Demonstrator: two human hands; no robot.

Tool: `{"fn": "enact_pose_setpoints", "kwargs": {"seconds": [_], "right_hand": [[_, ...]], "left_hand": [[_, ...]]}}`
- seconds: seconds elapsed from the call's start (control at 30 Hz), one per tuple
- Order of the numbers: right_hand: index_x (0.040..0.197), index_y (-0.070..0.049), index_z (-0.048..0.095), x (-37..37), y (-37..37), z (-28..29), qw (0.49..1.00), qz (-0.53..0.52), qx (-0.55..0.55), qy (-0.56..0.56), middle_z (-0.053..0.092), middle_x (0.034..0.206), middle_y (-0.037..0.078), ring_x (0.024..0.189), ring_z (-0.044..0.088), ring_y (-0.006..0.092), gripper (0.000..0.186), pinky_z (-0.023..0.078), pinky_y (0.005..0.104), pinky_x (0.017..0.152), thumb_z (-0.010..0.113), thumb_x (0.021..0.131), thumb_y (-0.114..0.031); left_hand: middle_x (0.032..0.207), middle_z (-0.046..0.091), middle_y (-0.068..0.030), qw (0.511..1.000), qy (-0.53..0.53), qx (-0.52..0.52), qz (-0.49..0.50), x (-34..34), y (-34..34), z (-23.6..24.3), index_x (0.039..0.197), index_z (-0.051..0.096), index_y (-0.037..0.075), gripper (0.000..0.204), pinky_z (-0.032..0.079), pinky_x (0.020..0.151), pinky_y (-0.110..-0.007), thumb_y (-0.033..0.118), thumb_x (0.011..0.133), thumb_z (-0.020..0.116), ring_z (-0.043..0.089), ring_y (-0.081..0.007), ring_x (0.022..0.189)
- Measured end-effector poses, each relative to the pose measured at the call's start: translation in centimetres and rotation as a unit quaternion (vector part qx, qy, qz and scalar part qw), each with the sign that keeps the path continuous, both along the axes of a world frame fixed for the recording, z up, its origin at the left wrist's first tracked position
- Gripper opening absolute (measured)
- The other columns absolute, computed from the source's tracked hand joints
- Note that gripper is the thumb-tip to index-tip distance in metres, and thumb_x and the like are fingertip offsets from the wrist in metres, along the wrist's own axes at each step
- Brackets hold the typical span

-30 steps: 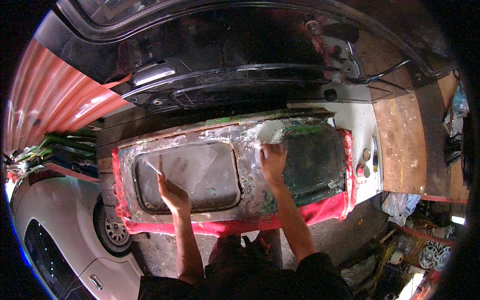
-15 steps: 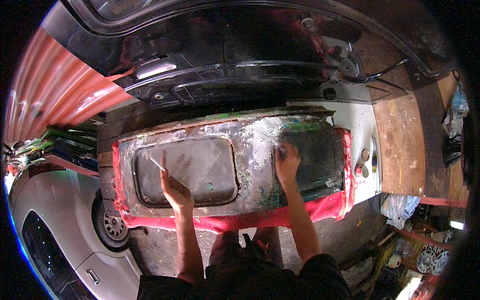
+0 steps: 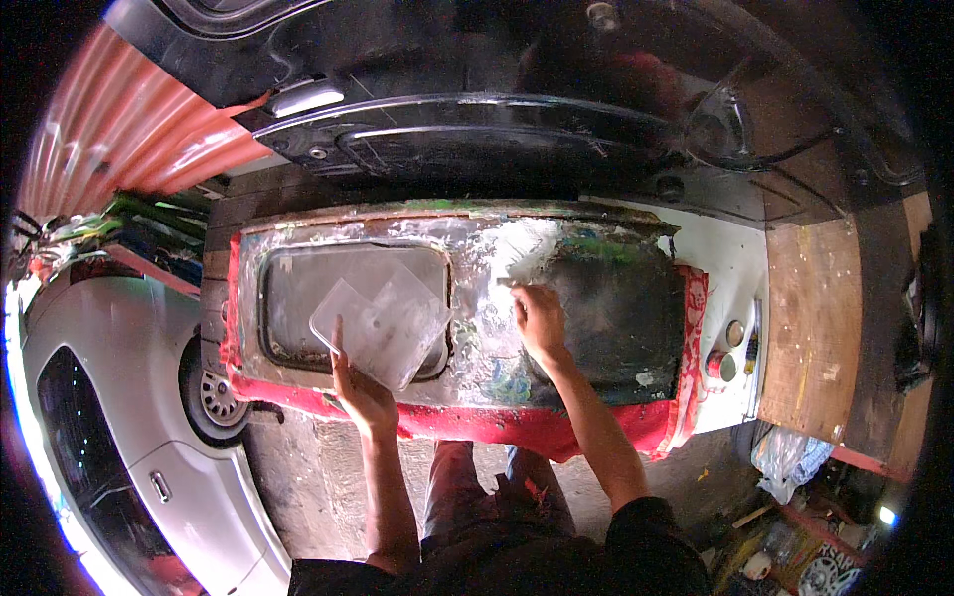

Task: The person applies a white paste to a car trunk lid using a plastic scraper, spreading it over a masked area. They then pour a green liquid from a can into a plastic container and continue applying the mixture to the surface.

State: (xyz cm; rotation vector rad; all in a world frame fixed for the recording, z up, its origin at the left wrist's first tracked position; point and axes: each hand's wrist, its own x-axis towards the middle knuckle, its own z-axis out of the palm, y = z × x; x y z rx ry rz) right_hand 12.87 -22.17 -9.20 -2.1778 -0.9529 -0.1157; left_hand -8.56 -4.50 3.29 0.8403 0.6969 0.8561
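Two small round tins [image 3: 733, 333] stand near each other on a white board [image 3: 737, 260] at the right; what is in them is too small to tell. A clear plastic bag [image 3: 783, 465] hangs or lies beyond the board's near corner, its contents blurred. The left hand [image 3: 362, 395] has its grip closed around the near side of a clear plastic piece [image 3: 383, 323], held tilted over the left part of a worn panel [image 3: 472, 343]; whether that piece is a flat sheet or a shallow tray, I cannot tell.

The right hand [image 3: 540, 318] is at the middle of the panel, fingers bent, just beside a patch of white paste [image 3: 525, 240]. Its grip is drawn in, but I cannot tell whether it has hold of anything.

The panel is scuffed and patchy, with a rimmed recess [image 3: 288, 318] on the left and a dark area [image 3: 611, 318] on the right. A red cloth [image 3: 497, 425] shows along its near edge and both ends.

Beyond is a black vehicle body [image 3: 457, 60]; at left, a silver car [image 3: 149, 417] and a red corrugated sheet [image 3: 139, 129]; at right, a wooden board [image 3: 810, 318].

Counted: two hands, two tins, one bag, one panel, one cloth.
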Motion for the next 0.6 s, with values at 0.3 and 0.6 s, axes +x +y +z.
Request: {"fn": "enact_pose_setpoints", "kwargs": {"seconds": [0.3,0.6], "right_hand": [[0.098,-0.005,0.068,5.1,-2.2,0.9,0.986,-0.079,0.143,-0.007,0.071,0.097,0.013,0.091,0.069,0.0321,0.013,0.053,0.0425,0.081,0.071,0.085,-0.002],[0.098,-0.008,0.065,1.8,-3.0,-0.3,0.995,0.091,0.036,-0.010,0.067,0.090,0.014,0.087,0.064,0.0349,0.014,0.048,0.0469,0.084,0.069,0.085,-0.005]], "left_hand": [[0.159,0.036,-0.0167,0.998,0.009,-0.037,0.046,-0.4,-5.5,-0.2,0.157,0.037,0.009,0.066,0.031,0.120,-0.051,0.039,0.099,0.048,0.042,-0.0378,0.141],[0.157,0.039,-0.0156,0.995,-0.005,-0.055,0.079,-0.8,-6.4,0.2,0.157,0.037,0.011,0.061,0.032,0.119,-0.052,0.034,0.100,0.044,0.042,-0.0362,0.142]]}}
